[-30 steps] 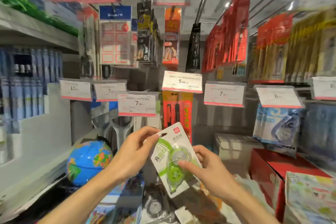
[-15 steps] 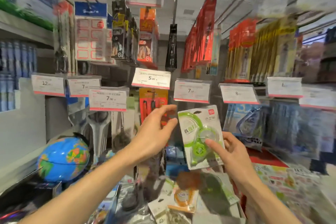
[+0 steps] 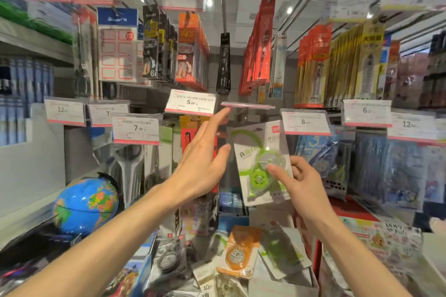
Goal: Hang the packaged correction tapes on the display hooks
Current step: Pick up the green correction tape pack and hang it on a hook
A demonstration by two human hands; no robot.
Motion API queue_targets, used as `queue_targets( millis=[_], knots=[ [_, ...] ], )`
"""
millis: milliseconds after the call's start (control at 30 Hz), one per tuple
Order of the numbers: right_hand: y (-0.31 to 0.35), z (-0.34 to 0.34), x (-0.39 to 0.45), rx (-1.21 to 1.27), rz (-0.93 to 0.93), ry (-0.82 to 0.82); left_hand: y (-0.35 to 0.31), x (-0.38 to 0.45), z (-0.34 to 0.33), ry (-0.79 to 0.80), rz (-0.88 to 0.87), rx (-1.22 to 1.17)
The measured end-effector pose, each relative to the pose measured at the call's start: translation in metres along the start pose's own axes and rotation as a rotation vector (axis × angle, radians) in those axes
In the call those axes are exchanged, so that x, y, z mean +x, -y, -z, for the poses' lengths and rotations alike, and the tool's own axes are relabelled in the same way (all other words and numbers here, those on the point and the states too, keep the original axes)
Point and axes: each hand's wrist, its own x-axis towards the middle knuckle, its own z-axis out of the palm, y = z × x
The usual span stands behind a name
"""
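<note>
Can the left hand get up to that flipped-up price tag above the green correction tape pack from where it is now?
Probably yes. The left hand is open, its fingertip just under the edge-on price tag, with nothing between them. The right hand holds the green correction tape pack off to the side, out of the way.

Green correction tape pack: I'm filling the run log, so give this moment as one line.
left hand: open, fingertip lifting flipped price tag | right hand: pinching green correction tape pack | pack: raised below tag, not visibly hooked
</note>
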Motion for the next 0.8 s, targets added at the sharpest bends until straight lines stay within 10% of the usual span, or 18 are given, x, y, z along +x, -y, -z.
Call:
queue_targets(
  millis=[800],
  knots=[
    [-0.015, -0.045, 0.041, 0.038, -0.146, -0.032, 0.030, -0.002, -0.027, 0.133, 0.199, 0.140]
  ],
)
